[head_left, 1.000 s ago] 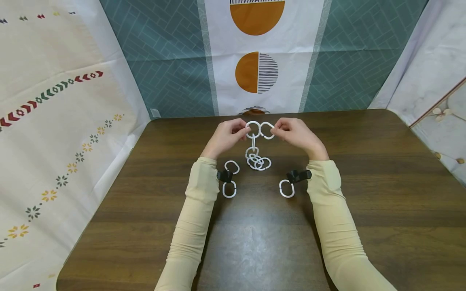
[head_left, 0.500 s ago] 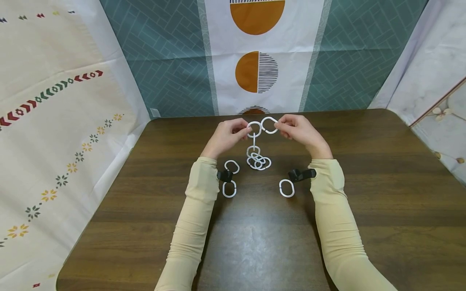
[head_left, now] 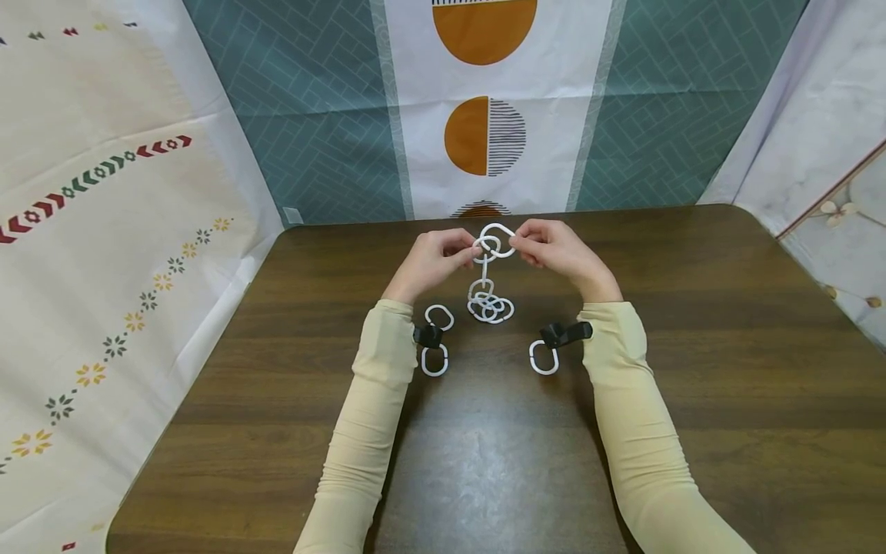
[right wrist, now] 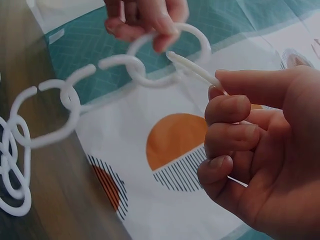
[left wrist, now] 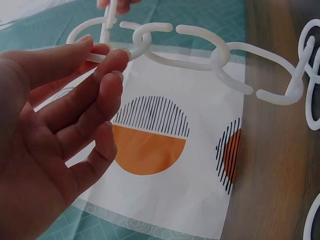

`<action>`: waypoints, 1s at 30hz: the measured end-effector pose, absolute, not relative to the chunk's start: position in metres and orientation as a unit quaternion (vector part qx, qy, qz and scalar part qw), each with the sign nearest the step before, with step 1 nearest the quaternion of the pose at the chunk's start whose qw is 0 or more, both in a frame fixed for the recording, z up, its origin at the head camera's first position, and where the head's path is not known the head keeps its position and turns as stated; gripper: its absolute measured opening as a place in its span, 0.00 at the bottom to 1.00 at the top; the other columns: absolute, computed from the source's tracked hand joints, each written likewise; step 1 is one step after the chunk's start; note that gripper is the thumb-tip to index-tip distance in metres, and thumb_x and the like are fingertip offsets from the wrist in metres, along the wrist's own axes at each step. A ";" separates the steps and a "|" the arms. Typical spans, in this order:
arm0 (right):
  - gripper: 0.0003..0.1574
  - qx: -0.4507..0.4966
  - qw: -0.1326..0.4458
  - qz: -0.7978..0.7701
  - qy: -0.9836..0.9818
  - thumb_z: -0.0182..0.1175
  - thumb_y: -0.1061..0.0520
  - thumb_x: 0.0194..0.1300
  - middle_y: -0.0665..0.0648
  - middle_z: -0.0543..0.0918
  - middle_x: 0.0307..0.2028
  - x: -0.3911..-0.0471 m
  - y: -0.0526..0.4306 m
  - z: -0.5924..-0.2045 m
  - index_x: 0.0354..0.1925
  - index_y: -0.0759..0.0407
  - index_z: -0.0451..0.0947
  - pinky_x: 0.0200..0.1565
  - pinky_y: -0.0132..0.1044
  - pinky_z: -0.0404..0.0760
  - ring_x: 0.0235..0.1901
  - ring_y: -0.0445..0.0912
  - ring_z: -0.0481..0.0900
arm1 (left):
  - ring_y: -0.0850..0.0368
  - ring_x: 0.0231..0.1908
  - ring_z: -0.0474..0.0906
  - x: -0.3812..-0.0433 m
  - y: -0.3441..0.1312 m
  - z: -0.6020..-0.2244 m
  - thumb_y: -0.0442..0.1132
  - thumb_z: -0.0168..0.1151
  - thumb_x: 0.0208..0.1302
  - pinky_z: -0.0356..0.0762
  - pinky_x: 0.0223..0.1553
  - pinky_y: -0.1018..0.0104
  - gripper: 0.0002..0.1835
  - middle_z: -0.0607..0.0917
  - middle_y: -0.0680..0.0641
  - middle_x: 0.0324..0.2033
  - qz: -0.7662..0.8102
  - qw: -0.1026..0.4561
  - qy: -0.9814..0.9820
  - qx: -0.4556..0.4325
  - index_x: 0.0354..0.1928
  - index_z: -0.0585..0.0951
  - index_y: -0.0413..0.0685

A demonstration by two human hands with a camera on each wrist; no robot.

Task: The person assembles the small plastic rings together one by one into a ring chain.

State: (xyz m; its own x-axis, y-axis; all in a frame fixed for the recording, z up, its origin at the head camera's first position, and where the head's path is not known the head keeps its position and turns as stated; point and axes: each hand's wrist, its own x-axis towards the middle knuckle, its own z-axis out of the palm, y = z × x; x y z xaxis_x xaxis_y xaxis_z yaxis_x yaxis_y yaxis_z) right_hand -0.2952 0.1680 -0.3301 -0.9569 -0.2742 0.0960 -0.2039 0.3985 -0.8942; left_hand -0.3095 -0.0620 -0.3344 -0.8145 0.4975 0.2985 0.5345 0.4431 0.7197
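My left hand pinches the top link of a chain of white plastic C-shaped links. The chain hangs from that link down to a small heap on the table. Between thumb and fingers, my right hand pinches another white link. In the head view this link overlaps the top link of the chain. The right wrist view shows its end right at the top link's ring, near the left fingertips. Small gaps show in the sides of several chain links.
Two loose white links lie by the left wrist, an upper link and a lower link. A third loose link lies by the right wrist. Patterned cloth hangs behind the far edge of the brown wooden table.
My right hand rose slightly with its link, then moved left, so the link went from beside the chain's top link to overlapping it. The left hand stayed nearly still.
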 end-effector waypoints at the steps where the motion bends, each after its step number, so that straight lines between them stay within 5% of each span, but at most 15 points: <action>1: 0.12 -0.150 0.035 -0.525 0.837 0.57 0.55 0.70 0.47 0.69 0.17 -0.295 0.166 -0.330 0.33 0.62 0.73 0.24 0.32 0.63 0.18 0.40 0.65 | 0.50 0.29 0.79 -0.309 -0.062 -0.334 0.41 0.62 0.66 0.73 0.35 0.65 0.08 0.84 0.45 0.26 -0.429 0.021 -0.850 -0.306 0.36 0.83 0.43; 5: 0.12 -0.168 0.040 -0.513 0.841 0.57 0.55 0.69 0.48 0.70 0.17 -0.295 0.160 -0.330 0.33 0.63 0.74 0.24 0.32 0.63 0.18 0.41 0.65 | 0.55 0.28 0.77 -0.309 -0.061 -0.334 0.41 0.61 0.67 0.73 0.34 0.65 0.09 0.84 0.47 0.25 -0.421 0.026 -0.852 -0.311 0.36 0.83 0.42; 14: 0.12 -0.159 0.037 -0.508 0.846 0.58 0.54 0.69 0.49 0.70 0.17 -0.293 0.159 -0.329 0.33 0.62 0.75 0.25 0.33 0.63 0.19 0.41 0.65 | 0.44 0.30 0.78 -0.309 -0.060 -0.334 0.41 0.61 0.67 0.73 0.34 0.62 0.10 0.83 0.46 0.25 -0.427 0.024 -0.849 -0.311 0.37 0.83 0.40; 30: 0.14 -0.150 0.014 -0.524 0.838 0.59 0.55 0.68 0.48 0.70 0.15 -0.291 0.171 -0.324 0.31 0.65 0.78 0.22 0.33 0.62 0.17 0.40 0.65 | 0.53 0.29 0.80 -0.311 -0.064 -0.335 0.42 0.63 0.66 0.74 0.35 0.67 0.09 0.85 0.40 0.27 -0.437 0.005 -0.854 -0.283 0.39 0.83 0.42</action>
State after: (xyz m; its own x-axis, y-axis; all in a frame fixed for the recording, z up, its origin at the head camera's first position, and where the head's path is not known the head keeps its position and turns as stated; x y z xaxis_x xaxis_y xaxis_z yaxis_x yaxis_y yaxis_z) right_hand -0.2909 0.1706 -0.3243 -0.9546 -0.2665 0.1331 -0.2362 0.4050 -0.8833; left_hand -0.3110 -0.0641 -0.3350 -0.8394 0.4789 0.2570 0.4884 0.4573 0.7432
